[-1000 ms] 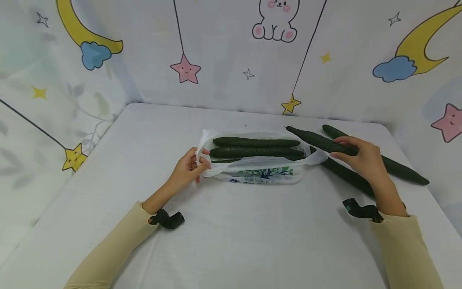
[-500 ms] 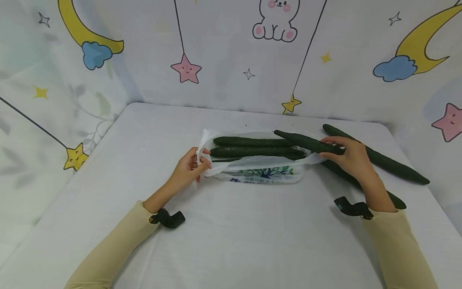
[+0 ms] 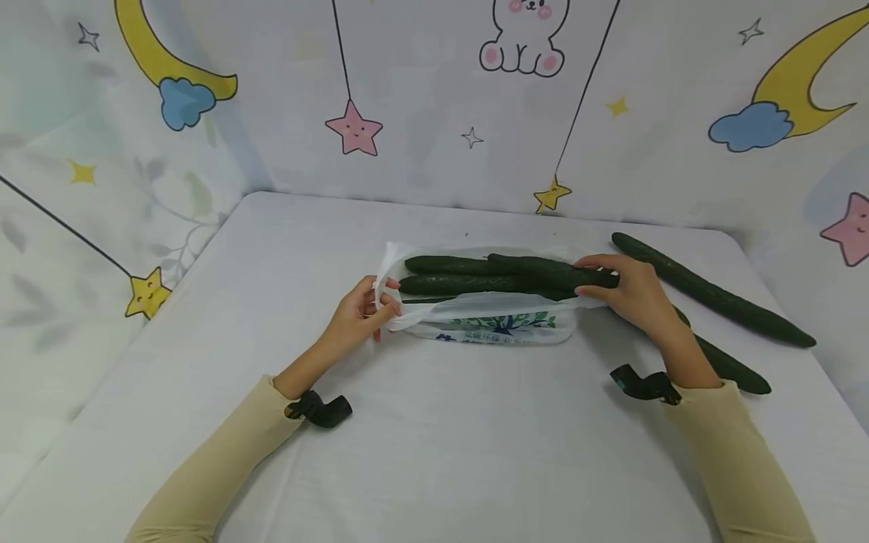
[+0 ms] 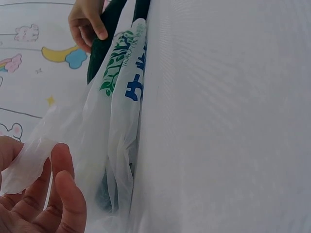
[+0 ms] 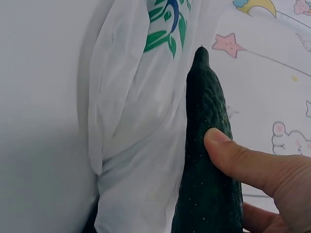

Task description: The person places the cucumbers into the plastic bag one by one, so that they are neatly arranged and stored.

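A white plastic bag (image 3: 434, 329) with a printed green tree lies across the table, its opening facing up. Several dark green cucumbers lie inside, among them a rear one (image 3: 434, 265) and one in front of it (image 3: 441, 285). At the bag's left end, my left hand (image 3: 354, 313) pinches the rim; in the left wrist view a strip of plastic (image 4: 29, 165) sits between thumb and fingers. My right hand (image 3: 631, 294) grips another cucumber (image 3: 543, 268) near its right end, thumb on the near side. This cucumber lies over those in the bag and hides part of them.
To the right, two loose cucumbers rest on the white tablecloth: one farther back (image 3: 720, 298) and one nearer (image 3: 733, 369), partly behind the right arm. A patterned cloth (image 3: 421, 113) rises behind the table's back edge.
My right hand has moved left with its cucumber, bringing it from the right of the bag to over the bag's opening and lower. The left hand stays at the rim.
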